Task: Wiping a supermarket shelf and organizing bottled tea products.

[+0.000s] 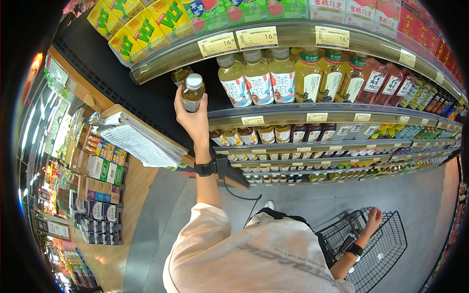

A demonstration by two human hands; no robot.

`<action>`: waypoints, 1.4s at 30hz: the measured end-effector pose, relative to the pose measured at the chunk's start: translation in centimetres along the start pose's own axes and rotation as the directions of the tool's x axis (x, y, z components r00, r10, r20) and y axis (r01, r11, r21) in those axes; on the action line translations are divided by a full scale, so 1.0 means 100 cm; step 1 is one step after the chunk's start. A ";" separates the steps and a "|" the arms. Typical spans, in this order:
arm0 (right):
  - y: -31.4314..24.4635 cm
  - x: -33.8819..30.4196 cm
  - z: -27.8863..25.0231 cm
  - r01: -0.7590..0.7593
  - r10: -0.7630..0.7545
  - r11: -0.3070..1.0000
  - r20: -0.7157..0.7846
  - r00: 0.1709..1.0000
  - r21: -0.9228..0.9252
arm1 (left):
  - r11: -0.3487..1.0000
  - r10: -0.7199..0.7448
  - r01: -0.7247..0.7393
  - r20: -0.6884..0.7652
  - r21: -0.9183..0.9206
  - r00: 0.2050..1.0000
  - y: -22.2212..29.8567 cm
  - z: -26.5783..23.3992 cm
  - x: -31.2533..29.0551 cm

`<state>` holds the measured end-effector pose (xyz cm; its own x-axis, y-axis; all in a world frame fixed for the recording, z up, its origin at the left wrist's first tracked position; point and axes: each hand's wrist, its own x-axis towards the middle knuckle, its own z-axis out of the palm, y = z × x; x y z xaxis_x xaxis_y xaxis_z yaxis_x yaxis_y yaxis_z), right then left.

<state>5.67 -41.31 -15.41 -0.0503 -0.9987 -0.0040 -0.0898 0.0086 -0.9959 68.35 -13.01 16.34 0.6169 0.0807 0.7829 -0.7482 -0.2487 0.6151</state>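
My left hand [190, 115] is raised to the upper left shelf, its fingers wrapped round a small bottle [194, 92] of amber drink with a silver-white cap. Just behind it, a similar bottle [181, 74] stands on the dark shelf, partly hidden. To the right is a row of pale yellow-green tea bottles [258, 80] with white labels. At the lower right my right hand [374, 218] is closed, by the rim of a black wire shopping cart [398, 234]. Whether its fingers grip anything is hidden. A dark object [347, 243] shows near that forearm.
Yellow drink cartons [146, 29] line the shelf above, over a protruding shelf edge [273, 36]. Lower shelves [312, 151] hold more bottles. Hanging paper sheets [141, 141] jut out at left, above stacked boxes [100, 190]. A black cable [239, 197] dangles from my left wrist.
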 end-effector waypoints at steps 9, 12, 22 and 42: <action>-0.029 -0.004 0.000 0.020 -0.019 1.000 0.061 0.998 -0.009 | 0.995 0.086 -0.090 -0.103 -0.043 0.991 0.062 -0.003 -0.016; -0.049 -0.008 0.021 -0.015 0.012 0.999 0.086 0.996 0.032 | 0.984 0.164 -0.170 -0.110 -0.054 0.980 0.080 -0.007 -0.022; -0.233 -0.073 0.145 0.063 -0.104 0.993 0.449 0.887 0.104 | 0.611 -0.088 0.463 0.527 -0.642 0.845 0.135 0.000 -0.064; -0.288 -0.148 0.231 0.146 -0.291 0.957 0.807 0.513 0.252 | 0.256 -0.198 0.929 0.926 -0.267 0.320 0.180 0.041 -0.128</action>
<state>31.98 -27.94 11.24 0.8033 -0.5553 0.2152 0.1579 -0.1499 -0.9760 48.01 -22.47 17.03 0.5719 -0.8192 0.0428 0.3167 0.2686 0.9097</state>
